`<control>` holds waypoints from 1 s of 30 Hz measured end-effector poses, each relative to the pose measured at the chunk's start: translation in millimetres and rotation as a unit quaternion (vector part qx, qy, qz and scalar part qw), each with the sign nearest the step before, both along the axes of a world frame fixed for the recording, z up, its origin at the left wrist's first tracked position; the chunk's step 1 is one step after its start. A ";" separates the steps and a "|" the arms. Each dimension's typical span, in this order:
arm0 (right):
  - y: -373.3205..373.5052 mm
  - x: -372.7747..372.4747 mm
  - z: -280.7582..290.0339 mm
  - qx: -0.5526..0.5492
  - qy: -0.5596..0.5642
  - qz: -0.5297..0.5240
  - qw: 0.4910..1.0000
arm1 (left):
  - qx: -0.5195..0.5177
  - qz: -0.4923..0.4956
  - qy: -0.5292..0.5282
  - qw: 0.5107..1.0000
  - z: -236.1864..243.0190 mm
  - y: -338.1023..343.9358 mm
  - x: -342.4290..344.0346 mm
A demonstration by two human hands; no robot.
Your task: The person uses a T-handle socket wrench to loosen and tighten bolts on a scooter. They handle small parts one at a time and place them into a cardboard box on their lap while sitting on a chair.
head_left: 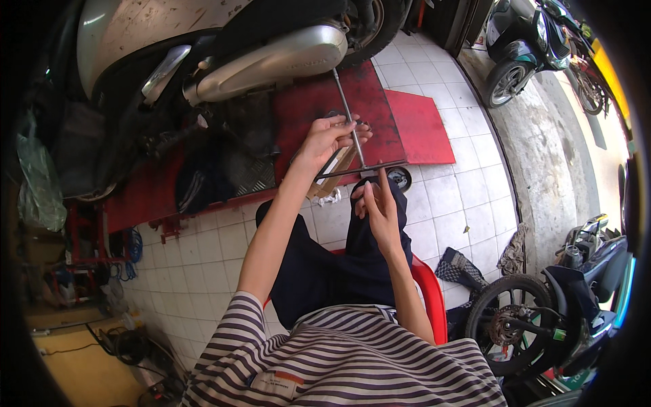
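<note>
Wrench (344,103) sits gripped in the left hand (332,139). I see the right hand (382,217) open, forefinger (384,182) at the crossbar (373,166).

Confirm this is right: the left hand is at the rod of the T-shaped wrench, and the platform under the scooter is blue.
Wrong colour: the head view shows a red platform under the scooter. The left hand is indeed at the rod of the T-shaped wrench.

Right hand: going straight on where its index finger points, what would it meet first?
The right hand would probably meet the T-handled tool's crossbar first; the index finger looks at or nearly at it, though depth is unclear.
</note>
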State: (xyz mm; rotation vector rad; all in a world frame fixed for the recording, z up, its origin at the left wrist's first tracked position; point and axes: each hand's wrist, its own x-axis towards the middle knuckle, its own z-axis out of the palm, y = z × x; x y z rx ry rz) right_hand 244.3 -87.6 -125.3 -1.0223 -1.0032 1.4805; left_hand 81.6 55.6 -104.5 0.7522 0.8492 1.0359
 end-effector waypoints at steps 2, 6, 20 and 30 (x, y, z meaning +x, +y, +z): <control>2.5 -2.1 6.2 0.045 -0.002 -0.013 0.999 | -0.006 -0.002 -0.014 1.000 -3.1 0.4 -0.7; 0.6 -17.4 18.5 0.107 -0.096 0.082 0.986 | -0.016 -0.008 -0.033 0.999 -9.4 2.9 -4.0; -2.4 -14.0 -5.3 0.060 -0.010 -0.006 0.998 | -0.004 0.002 -0.034 0.999 -9.1 3.6 -3.2; 5.9 -33.1 7.4 0.192 -0.173 -0.004 0.966 | -0.011 -0.044 0.050 0.998 -4.0 -28.2 4.9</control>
